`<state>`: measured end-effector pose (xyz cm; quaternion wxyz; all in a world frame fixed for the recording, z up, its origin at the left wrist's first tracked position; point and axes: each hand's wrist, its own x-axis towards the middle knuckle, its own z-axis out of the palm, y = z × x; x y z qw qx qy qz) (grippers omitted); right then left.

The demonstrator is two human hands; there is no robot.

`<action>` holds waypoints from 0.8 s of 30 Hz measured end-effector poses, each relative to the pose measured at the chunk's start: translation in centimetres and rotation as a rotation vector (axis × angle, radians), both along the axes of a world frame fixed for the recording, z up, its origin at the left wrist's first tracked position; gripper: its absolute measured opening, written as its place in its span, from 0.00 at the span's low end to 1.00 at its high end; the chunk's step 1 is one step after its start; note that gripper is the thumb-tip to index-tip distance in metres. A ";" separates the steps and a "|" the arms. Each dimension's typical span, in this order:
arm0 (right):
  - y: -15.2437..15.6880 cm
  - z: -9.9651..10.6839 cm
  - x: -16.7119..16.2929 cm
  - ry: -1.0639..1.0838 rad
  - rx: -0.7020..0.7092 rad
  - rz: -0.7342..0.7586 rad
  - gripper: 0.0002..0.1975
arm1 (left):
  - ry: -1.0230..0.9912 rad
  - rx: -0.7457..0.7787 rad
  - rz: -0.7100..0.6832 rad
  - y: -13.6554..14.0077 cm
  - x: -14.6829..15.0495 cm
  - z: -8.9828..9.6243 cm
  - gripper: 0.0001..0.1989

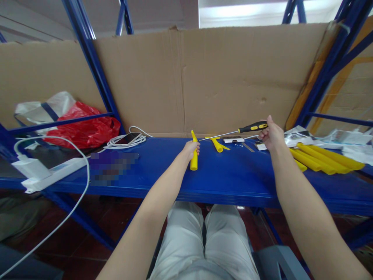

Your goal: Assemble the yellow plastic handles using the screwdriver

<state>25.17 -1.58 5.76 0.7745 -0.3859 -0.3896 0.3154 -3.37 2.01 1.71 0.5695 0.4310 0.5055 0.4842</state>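
My left hand (190,149) is wrapped round a yellow plastic piece with a tube-like lower end (194,163), held upright above the blue shelf. My right hand (273,134) grips the end of a screwdriver (253,126) with a black and yellow handle. Its long metal shaft runs leftward, and the tip reaches the yellow piece beside my left fingers; whether it sits in a screw is too small to tell. Another yellow piece (217,144) with splayed arms lies on the shelf between my hands. Small metal bits (239,145) lie to its right.
Several yellow tubes (326,158) are stacked at the right, near clear plastic bags (357,144). To the left are a coiled white cable (125,143), a red plastic bag (84,126) and a white power strip (58,173). Cardboard (233,77) stands behind the blue shelf (157,171).
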 end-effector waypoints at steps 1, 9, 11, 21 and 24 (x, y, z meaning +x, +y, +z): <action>0.0 0.0 0.0 0.003 0.001 0.002 0.18 | 0.000 0.002 -0.002 0.0 0.0 0.0 0.09; -0.7 0.6 -0.2 0.109 -0.064 0.157 0.18 | 0.015 0.018 -0.007 0.0 0.0 0.0 0.09; -0.7 0.5 -0.3 0.099 -0.059 0.147 0.19 | 0.013 0.020 -0.009 -0.1 0.0 0.0 0.09; 0.1 0.0 0.3 0.062 -0.050 0.090 0.21 | 0.011 0.018 -0.005 -0.1 0.1 0.1 0.08; 0.4 -0.2 0.6 0.085 -0.070 0.088 0.23 | 0.006 0.017 -0.006 -0.1 0.1 0.1 0.09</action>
